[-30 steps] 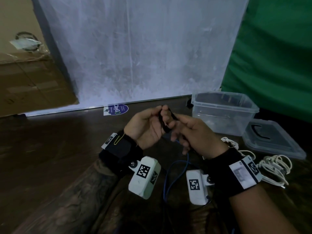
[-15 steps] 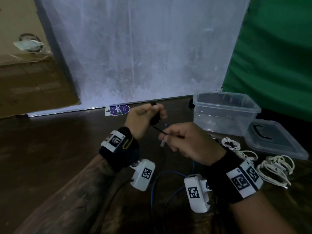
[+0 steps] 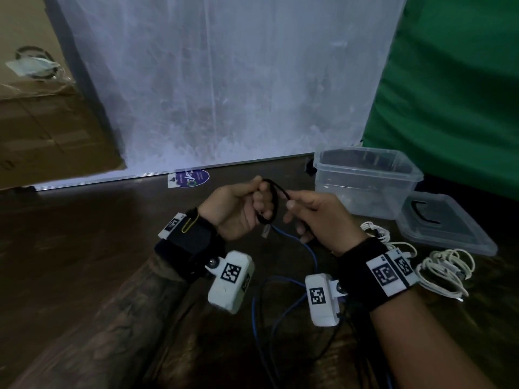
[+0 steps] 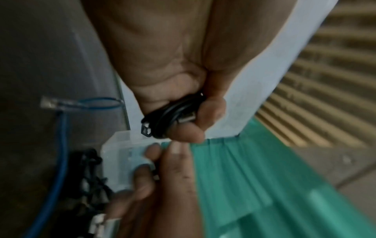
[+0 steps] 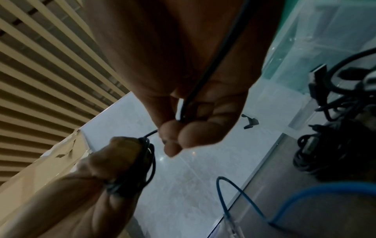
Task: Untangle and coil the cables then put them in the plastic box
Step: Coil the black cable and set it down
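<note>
My left hand (image 3: 247, 203) holds a small coil of thin black cable (image 3: 271, 202) above the dark table, fingers curled round its loops (image 4: 173, 116). My right hand (image 3: 311, 211) pinches the free run of the same black cable (image 5: 205, 77) just right of the coil. A blue cable (image 3: 295, 242) trails on the table below both hands, its clear plug (image 3: 265, 230) near my left palm. The clear plastic box (image 3: 365, 181) stands open at the right, a short reach beyond my right hand.
The box lid (image 3: 443, 223) lies flat to the right of the box. White cables (image 3: 441, 268) lie bundled by my right wrist. A tangle of black cables (image 5: 333, 145) shows in the right wrist view. A white panel (image 3: 224, 80) and green cloth (image 3: 449, 80) stand behind the table.
The hands drew apart with the cable stretched between them, then came together again. Another loop of black cable now lies on the coil in my left hand.
</note>
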Demonstrator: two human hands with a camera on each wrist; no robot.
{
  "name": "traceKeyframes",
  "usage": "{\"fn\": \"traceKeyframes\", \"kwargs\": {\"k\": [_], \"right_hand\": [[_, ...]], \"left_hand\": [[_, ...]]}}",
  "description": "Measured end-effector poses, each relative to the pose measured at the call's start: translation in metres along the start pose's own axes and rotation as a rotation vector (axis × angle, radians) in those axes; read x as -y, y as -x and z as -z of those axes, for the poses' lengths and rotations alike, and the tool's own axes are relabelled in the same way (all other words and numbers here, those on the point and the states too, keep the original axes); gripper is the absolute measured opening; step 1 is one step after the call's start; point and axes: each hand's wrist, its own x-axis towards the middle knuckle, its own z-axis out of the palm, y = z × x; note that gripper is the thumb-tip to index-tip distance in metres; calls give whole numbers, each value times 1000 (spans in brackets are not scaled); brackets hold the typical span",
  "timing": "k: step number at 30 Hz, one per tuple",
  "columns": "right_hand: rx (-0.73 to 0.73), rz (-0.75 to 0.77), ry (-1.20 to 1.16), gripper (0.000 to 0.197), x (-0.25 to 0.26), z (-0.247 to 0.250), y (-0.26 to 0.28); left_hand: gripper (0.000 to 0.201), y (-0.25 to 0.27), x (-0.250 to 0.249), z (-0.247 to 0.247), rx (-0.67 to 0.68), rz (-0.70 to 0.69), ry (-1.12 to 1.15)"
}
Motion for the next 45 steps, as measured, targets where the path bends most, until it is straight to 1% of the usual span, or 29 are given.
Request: {"fn": "traceKeyframes", "kwargs": {"k": [3, 5, 7, 9, 12, 14, 16, 18, 19, 20, 21, 22, 24, 26, 28, 30, 31, 32, 34, 36, 38, 40, 43, 45], "right_hand": [[164, -132, -52, 25, 1, -3, 3], [271, -150, -32, 23, 4, -6, 8], [349, -161, -11, 25, 7, -9, 12], [404, -175, -29, 28, 10, -14, 15], [510, -181, -27, 28, 16, -20, 18], [538, -142, -8, 28, 21, -23, 22], [469, -64, -4, 25, 26, -23, 22], [361, 5, -35, 20, 30, -19, 19], [301, 34, -51, 20, 30, -16, 17], [227, 59, -59, 21, 31, -12, 15], [147, 77, -64, 21, 31, -9, 12], [73, 86, -79, 22, 30, -5, 10], [-30, 89, -133, 24, 27, 1, 8], [-82, 81, -147, 24, 23, 3, 6], [-92, 56, -133, 20, 19, 1, 5], [-49, 17, -147, 19, 16, -3, 5], [-1, -5, -155, 19, 15, -3, 5], [60, -27, -146, 21, 14, -4, 6], [189, -50, -68, 26, 13, -3, 9], [277, -66, -9, 29, 15, -5, 13], [320, -90, 0, 30, 19, -9, 17], [379, -126, 0, 31, 22, -13, 20], [504, -165, -19, 33, 28, -14, 25], [543, -143, -26, 27, 32, -12, 26]], "left_hand": [[28, -5, -5, 4, -137, -151, 192], [29, -8, -11, 11, -229, -295, 251], [32, -7, -21, 24, -333, -409, 269], [35, -6, -29, 35, -408, -461, 271], [31, -8, -28, 42, -442, -488, 208], [27, -11, -23, 40, -418, -507, 80], [23, -13, -17, 38, -444, -524, -100], [20, -8, -11, 28, -479, -498, -485], [22, -4, -7, 20, -455, -460, -703], [27, -2, -4, 11, -393, -410, -870], [31, 1, -2, 4, -319, -344, -949], [35, 3, 0, -3, -256, -268, -950], [39, 6, 1, -11, -143, -152, -834], [35, 6, 2, -13, -22, -114, -661], [32, 6, 0, -13, 23, -96, -492], [35, 6, -4, -13, 6, -71, -272], [36, 6, -7, -12, -5, -85, -147], [36, 5, -10, -10, -21, -122, -25], [34, 5, -18, -4, -99, -247, 163], [29, 5, -26, 1, -183, -358, 254], [25, 3, -28, 6, -230, -414, 287], [24, -2, -24, 12, -274, -452, 226], [27, -8, -15, 14, -327, -521, -48], [26, -10, -12, 15, -385, -568, -218]]}}
